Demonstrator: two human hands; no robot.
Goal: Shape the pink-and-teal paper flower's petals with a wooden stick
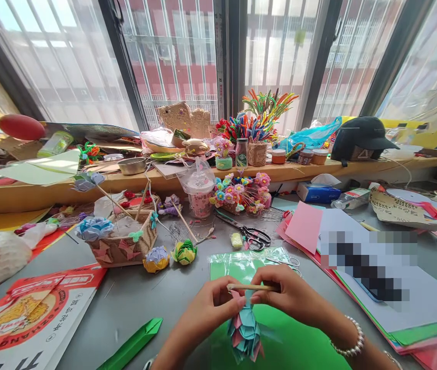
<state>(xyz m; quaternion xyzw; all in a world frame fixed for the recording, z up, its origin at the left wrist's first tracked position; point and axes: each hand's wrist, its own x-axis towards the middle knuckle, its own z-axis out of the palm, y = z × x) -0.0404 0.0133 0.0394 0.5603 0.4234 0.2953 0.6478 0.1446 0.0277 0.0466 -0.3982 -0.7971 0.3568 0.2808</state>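
Observation:
A folded paper flower [247, 331] in light blue and pink lies low in the middle of the head view, over green paper. My left hand [218, 304] pinches its pink upper tip between thumb and fingers. In my right hand [285, 290] a thin wooden stick [251, 287] is gripped, running level toward the left fingers, its far end at their tips. My right thumb is close to the flower's pale blue top; whether it presses on it, I cannot tell. A beaded bracelet [353, 339] circles my right wrist.
Green paper in clear wrap [218, 272] lies beneath my hands. Beyond are scissors [254, 236], a yellow-green paper flower [184, 252] and a cardboard box [121, 249] of crafts. Coloured sheets [387, 246] are stacked right; a folded green strip [131, 344] and a printed bag [29, 318] lie left.

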